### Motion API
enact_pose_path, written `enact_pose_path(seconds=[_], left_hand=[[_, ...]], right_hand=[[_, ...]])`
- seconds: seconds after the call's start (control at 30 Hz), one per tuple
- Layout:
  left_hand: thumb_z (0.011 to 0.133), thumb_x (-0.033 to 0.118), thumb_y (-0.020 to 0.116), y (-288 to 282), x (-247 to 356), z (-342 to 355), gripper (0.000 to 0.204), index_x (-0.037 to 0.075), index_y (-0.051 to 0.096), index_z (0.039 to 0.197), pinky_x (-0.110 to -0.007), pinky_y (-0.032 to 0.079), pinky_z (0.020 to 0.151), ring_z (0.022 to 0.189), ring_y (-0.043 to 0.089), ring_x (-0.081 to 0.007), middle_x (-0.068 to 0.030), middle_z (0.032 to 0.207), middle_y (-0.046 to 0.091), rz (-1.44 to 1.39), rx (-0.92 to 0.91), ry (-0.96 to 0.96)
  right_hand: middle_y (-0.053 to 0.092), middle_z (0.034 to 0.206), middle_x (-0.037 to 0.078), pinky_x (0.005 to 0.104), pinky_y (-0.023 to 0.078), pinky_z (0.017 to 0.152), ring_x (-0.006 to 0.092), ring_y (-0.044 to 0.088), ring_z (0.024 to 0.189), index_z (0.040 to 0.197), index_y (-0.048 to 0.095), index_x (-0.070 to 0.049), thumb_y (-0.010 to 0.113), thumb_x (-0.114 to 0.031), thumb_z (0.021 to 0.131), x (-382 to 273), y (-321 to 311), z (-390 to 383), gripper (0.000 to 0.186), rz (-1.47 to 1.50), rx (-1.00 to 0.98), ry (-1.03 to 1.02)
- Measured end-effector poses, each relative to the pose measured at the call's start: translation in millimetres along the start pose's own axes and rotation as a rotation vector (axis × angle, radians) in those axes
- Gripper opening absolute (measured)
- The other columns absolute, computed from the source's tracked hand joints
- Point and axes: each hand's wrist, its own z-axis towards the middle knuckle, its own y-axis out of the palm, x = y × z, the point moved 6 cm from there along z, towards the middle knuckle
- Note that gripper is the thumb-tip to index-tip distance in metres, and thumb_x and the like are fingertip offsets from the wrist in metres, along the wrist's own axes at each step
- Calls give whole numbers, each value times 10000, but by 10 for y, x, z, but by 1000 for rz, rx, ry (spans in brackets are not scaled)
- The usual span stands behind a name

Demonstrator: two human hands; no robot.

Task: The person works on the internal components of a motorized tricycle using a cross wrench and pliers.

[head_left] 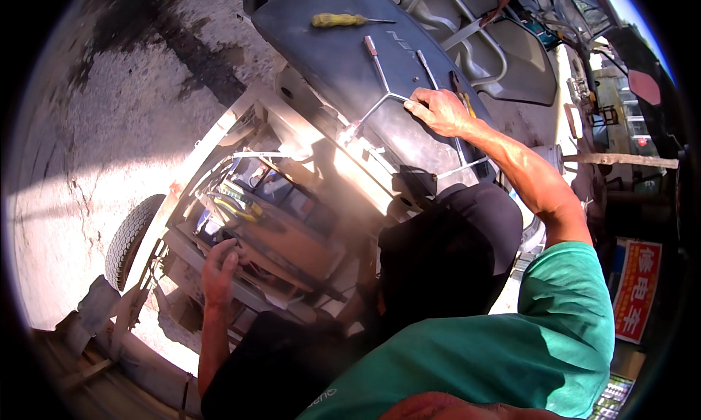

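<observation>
Wrench (388,94) on seat (336,51), tyre (123,239) left

Wrench (380,74) is silver (one tip (371,48) reddish), seat (310,48) dark blue-grey, screwdriver handle (336,20) yellow, shirt (467,361) green, trousers (438,263) black, sign (637,290) mostly red.

Pale, dark-stained ground (87,121) extends at left; at right, a wooden stick (624,160) lies above a red sign (637,292).

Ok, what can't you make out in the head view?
In the head view:
Y-shaped wrench: third arm's end, hidden by the right hand.
Left hand: whether it grips anything, obscured by its own fingers and haze.
Tire: its right part, blocked by the frame.
</observation>
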Motion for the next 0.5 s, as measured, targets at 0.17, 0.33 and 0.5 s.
enact_pose_path(seconds=[0.17,0.33,0.5], left_hand=[[977,146,562,-35,-11,-25,350,-11,570,1290,-283,512,796,905,663,-156,-96,1041,689,-41,28,33],[989,139,546,-75,6,-33,332,-15,571,1281,-280,512,786,892,663,-157,-108,1032,697,-10,69,9],[988,144,550,-101,-41,4,323,-14,579,1268,-281,511,768,885,667,-157,-112,1032,706,-33,74,-2]], right_hand=[[660,1039,149,431,500,824,336,638,973,989,692,-64,616,-415,901,57,-299,23,370,-118,208,-36],[692,1021,196,469,493,870,377,654,998,1049,695,-44,605,-409,862,586,-335,-155,420,-144,78,385],[694,990,247,476,493,880,407,660,991,907,702,8,586,-437,871,811,-195,-183,461,-54,-6,558]])
